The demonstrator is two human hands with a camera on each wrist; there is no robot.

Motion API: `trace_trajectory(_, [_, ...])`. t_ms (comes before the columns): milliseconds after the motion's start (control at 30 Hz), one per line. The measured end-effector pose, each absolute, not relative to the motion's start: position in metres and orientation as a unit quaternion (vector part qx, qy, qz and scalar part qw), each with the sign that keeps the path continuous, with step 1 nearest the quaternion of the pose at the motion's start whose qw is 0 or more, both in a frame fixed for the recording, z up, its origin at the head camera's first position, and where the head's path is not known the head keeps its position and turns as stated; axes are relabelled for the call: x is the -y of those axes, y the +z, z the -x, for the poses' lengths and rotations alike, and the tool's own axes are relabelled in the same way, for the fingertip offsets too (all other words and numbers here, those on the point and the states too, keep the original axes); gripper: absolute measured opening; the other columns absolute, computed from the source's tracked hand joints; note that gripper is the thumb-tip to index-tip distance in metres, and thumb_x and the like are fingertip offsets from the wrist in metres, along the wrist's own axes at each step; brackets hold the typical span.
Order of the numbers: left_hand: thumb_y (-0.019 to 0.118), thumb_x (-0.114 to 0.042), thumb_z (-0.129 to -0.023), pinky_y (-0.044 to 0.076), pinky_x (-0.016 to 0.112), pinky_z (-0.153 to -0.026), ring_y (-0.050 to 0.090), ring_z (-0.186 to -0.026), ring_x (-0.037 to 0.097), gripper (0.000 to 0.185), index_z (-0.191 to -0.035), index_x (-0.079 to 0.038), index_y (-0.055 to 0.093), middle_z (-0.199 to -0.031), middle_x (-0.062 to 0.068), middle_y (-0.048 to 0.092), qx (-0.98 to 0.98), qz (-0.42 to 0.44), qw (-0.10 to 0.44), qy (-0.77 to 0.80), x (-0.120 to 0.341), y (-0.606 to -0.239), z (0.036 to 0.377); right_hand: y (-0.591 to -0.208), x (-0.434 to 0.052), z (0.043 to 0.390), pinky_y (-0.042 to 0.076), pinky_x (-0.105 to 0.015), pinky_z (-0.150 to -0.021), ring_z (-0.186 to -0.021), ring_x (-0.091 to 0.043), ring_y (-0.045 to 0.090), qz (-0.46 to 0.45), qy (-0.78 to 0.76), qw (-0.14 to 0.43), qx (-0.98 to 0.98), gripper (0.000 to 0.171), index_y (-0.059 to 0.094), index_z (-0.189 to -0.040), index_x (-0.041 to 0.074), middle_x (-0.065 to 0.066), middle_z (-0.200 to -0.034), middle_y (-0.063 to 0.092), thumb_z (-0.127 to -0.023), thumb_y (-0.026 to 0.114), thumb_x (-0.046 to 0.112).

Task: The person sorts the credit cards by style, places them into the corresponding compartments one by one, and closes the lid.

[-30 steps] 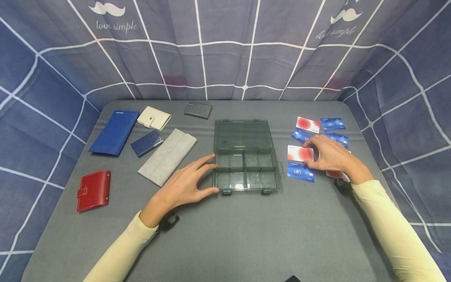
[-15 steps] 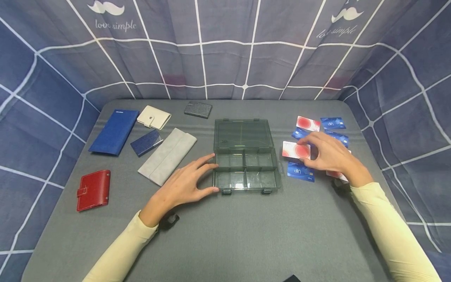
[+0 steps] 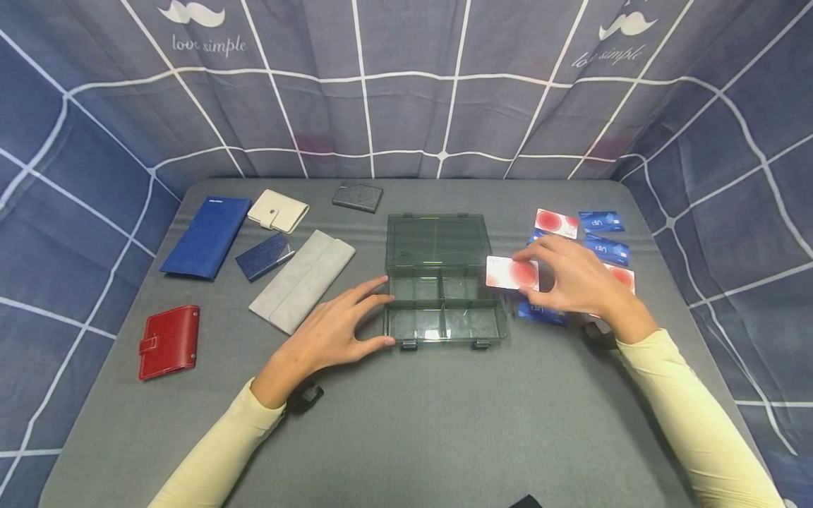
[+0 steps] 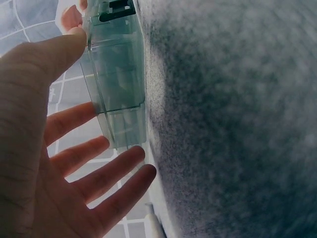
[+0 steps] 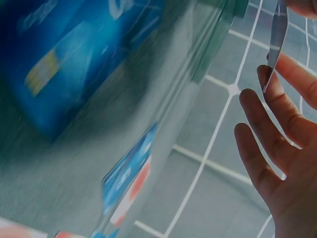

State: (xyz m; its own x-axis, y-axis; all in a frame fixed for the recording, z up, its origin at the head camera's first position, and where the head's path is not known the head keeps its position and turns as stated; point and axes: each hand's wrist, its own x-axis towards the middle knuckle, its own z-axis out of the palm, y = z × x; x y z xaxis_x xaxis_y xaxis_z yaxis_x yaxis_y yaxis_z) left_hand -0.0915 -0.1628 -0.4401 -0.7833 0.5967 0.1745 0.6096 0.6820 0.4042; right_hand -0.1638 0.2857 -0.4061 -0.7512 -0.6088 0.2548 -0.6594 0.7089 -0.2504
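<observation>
Your right hand (image 3: 571,279) is pinching a white card with a red circle (image 3: 512,273) by its right end and holding it up over the right edge of the clear plastic box (image 3: 442,303), about level with the back row of compartments. In the right wrist view you only see that card edge-on, a thin sliver between your thumb and fingers (image 5: 277,124), with the other fingers loosely spread.

Your left hand (image 3: 330,331) sits on the table (image 3: 406,423) against the box's left side, fingers straight and spread, thumb tip touching the front left corner. The left wrist view shows the same: thumb (image 4: 59,49) against the box wall, nothing gripped.

The box lies open with its lid (image 3: 437,241) flat behind it.

The rest of the cards (image 3: 600,233), blue ones and red-circle ones, are scattered on the table to the right of the box, partly hidden behind your right hand. On the left side lie a red wallet (image 3: 169,341), a long blue wallet (image 3: 206,236), a grey pouch (image 3: 302,281), a small navy wallet (image 3: 263,257), a cream wallet (image 3: 277,211) and a dark card holder (image 3: 358,197).
</observation>
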Motion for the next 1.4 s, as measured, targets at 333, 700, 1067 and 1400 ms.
trace_trajectory(333, [0.078, -0.061, -0.094, 0.059, 0.054, -0.093, 0.058, -0.142, 0.033, 0.07, -0.149, -0.019, 0.064, -0.168, 0.006, 0.045, 0.916, 0.333, 0.019, -0.224, 0.163, -0.44, 0.092, -0.408, -0.257, 0.164, 0.053, -0.048, -0.088, -0.107, -0.026, 0.068, -0.377, 0.169, 0.076, 0.907, 0.05, 0.077, -0.124, 0.017, 0.001, -0.114, 0.072, -0.08, 0.087, 0.038])
trace_trajectory(700, [0.078, -0.061, -0.094, 0.058, 0.055, -0.098, 0.058, -0.142, 0.032, 0.07, -0.148, -0.02, 0.064, -0.168, 0.006, 0.045, 0.915, 0.332, 0.019, -0.226, 0.163, -0.441, 0.092, -0.414, -0.237, 0.169, 0.054, -0.046, -0.081, -0.099, -0.025, 0.067, -0.401, 0.149, 0.072, 0.901, 0.05, 0.078, -0.125, 0.018, 0.0, -0.112, 0.071, -0.081, 0.085, 0.04])
trace_trajectory(1067, [0.077, -0.062, -0.094, 0.058, 0.056, -0.098, 0.058, -0.142, 0.034, 0.07, -0.149, -0.02, 0.064, -0.169, 0.005, 0.044, 0.918, 0.328, 0.016, -0.222, 0.163, -0.439, 0.092, -0.411, -0.226, 0.171, 0.055, -0.046, -0.079, -0.1, -0.026, 0.067, -0.415, 0.12, 0.062, 0.9, 0.046, 0.08, -0.122, 0.018, -0.001, -0.112, 0.069, -0.083, 0.082, 0.041])
trace_trajectory(1400, [0.078, -0.061, -0.094, 0.058, 0.056, -0.097, 0.058, -0.142, 0.034, 0.07, -0.149, -0.019, 0.064, -0.169, 0.005, 0.044, 0.918, 0.327, 0.013, -0.224, 0.163, -0.439, 0.093, -0.411, -0.222, 0.174, 0.055, -0.048, -0.089, -0.105, -0.027, 0.067, -0.437, 0.121, 0.059, 0.889, 0.04, 0.081, -0.119, 0.017, -0.001, -0.112, 0.07, -0.085, 0.081, 0.039])
